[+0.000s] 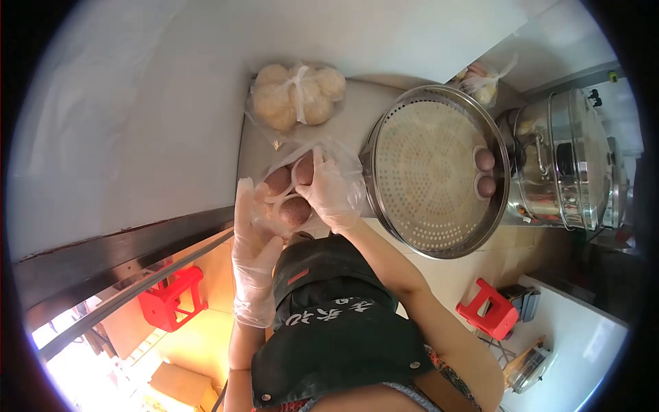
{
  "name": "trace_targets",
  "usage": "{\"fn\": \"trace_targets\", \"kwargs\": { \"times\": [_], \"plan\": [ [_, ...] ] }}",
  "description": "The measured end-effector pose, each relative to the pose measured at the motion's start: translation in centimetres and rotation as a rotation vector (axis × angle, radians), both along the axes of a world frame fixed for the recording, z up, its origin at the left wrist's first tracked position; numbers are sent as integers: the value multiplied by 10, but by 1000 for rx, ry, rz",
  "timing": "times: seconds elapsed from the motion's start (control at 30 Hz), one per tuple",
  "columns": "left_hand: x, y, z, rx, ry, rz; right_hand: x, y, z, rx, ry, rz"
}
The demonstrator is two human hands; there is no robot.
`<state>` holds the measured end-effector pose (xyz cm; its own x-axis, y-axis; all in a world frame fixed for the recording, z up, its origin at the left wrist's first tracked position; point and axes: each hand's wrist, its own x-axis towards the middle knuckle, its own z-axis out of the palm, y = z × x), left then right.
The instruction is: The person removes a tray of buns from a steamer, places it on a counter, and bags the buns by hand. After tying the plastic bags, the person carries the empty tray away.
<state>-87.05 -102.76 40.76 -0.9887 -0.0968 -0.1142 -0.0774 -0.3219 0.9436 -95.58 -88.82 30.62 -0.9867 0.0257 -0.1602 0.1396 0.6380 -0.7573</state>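
Observation:
Several brown buns (295, 211) lie in an open clear plastic bag (351, 165) on the counter. My right hand (326, 189), in a clear glove, reaches into the bag with its thumb and fingers closed around one brown bun (305, 169). At the bag's left side is my gloved left hand (252, 254), its fingers stretched out and its thumb apart, close against the plastic. To the right, a round perforated steamer tray (425, 172) holds two brown buns (484, 173) near its right edge.
A tied bag of pale buns (295, 96) sits behind the open bag. Another tied bag (482, 84) is at the back right. Large steel pots (566, 161) stand right of the tray. Red stools (487, 309) are on the floor below.

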Motion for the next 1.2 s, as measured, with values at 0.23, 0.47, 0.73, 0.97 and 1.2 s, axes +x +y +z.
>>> {"fn": "trace_targets", "kwargs": {
  "times": [0.23, 0.47, 0.73, 0.97, 1.2],
  "plan": [
    [-2, -10, -1, -70, 27, -18, 22, 69, 26, -223, 64, 18],
    [-10, 1, 8, -296, -9, 95, 22, 385, -50, 982, -66, -824],
    [-18, 34, 25, -462, -62, 232, 50, 479, -75, 72, -209, -998],
    [-6, 4, 5, -380, -32, 140, 73, 451, -73, -1373, -9, -699],
    [1, 7, 6, -118, 9, 56, 27, 133, 54, -710, -195, 105]
  ]
}}
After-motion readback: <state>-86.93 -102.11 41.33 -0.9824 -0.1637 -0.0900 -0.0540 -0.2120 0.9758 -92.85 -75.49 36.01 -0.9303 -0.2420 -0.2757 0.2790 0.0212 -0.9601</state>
